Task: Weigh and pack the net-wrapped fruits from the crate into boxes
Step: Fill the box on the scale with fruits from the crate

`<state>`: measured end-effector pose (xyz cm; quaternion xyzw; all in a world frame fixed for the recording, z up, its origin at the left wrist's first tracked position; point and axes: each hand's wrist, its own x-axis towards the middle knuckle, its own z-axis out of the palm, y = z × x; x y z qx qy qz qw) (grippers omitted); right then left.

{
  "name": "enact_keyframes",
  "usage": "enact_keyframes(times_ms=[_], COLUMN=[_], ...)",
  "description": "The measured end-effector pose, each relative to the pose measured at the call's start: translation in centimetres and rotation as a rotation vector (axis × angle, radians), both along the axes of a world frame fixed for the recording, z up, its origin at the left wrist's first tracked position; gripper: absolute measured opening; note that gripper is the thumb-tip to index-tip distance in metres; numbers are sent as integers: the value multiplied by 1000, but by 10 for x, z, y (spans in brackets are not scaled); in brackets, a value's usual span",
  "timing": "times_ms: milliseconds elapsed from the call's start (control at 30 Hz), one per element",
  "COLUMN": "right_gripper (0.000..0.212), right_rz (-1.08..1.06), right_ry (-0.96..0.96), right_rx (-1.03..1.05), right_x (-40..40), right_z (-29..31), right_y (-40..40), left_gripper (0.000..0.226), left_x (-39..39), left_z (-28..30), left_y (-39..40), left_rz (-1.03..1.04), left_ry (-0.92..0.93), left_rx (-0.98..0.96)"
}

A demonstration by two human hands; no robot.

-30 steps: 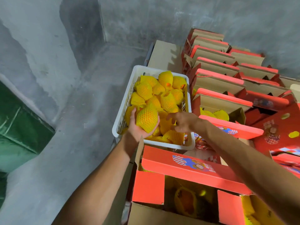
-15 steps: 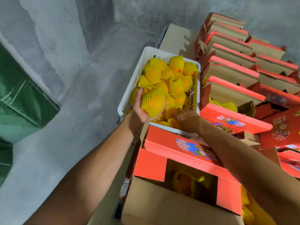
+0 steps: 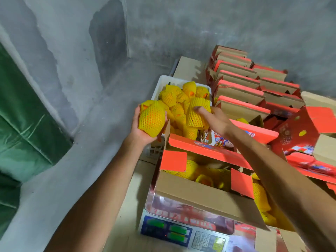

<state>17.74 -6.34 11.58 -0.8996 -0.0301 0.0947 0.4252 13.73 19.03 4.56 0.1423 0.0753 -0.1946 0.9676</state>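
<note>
Two netted fruits, one per hand, over crate.

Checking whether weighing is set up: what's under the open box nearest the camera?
The open box sits on a digital scale; its display and keypad show in front. The weighing platform is mostly covered by the box.

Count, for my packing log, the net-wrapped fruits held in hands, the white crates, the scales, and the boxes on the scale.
Net-wrapped fruits held: 2 (left-hand fruit in left hand, right-hand fruit in right hand)
White crate: 1
Scale: 1
Open box on the scale: 1
Total: 5
</note>
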Motion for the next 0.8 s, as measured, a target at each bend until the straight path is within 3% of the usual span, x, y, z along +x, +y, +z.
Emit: enact_keyframes(times_ms=[133,233,400,467,633,800], right_gripper=[48,62,48,57,77,74], right_rz=[5,52,20,-21,-44,102], right_ry=[7,-15,-73,-174,-441,-608], right_rx=[242,322,390,258,-310,-694], right_x=[-57,-91,-143,-162,-190,-206], right_z=[22,28,14,6,-15,-30], right_y=[15,17,4,-4,-24,-29], left_gripper=[83,76,85,87,93,87], left_x=[-43,-71,-108,-120,-142,-167], left_z=[14,18,19,21,24,24], left_y=[7,7,12,13,10,2], left_rz=[-89,-117,-234,-244,-249,-238], left_ry=[-48,10,21,29,37,58], left_rx=[6,-131,-288,-316,-272,-183])
